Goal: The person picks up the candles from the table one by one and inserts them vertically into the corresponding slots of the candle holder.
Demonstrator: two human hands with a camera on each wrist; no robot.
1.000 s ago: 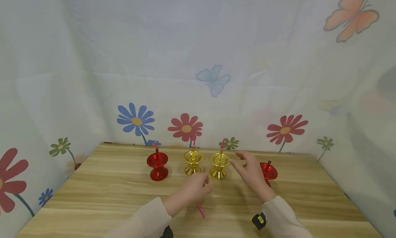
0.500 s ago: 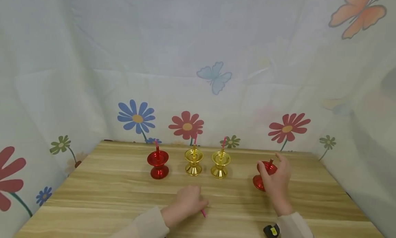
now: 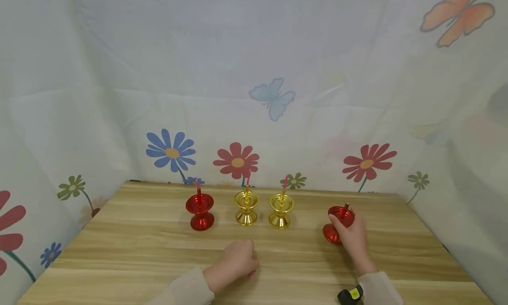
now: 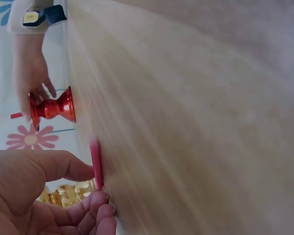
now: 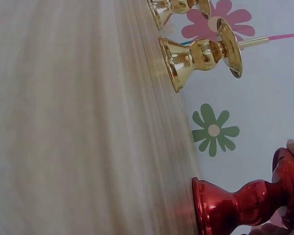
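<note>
On the right of the wooden table, my right hand (image 3: 354, 236) grips the dish of a red candle holder (image 3: 332, 234), thumb at the near rim. A bare red tube rises from that dish. The holder's flared red base (image 5: 218, 205) is close to the wood in the right wrist view. Lower in the head view, my left hand (image 3: 240, 258) is down at the tabletop. It pinches a thin pink candle (image 4: 96, 164) between thumb and fingers, and in the head view the hand hides most of it.
Behind the hands stand a red candle holder (image 3: 202, 220) and two gold ones, the left gold holder (image 3: 246, 217) and the right gold holder (image 3: 279, 219), each bearing a pink candle. A flowered cloth (image 3: 190, 76) hangs behind the table (image 3: 131, 234).
My right hand has moved right from beside the gold holder and taken hold of the red candle holder. My left hand has come down onto the pink candle lying on the table.
</note>
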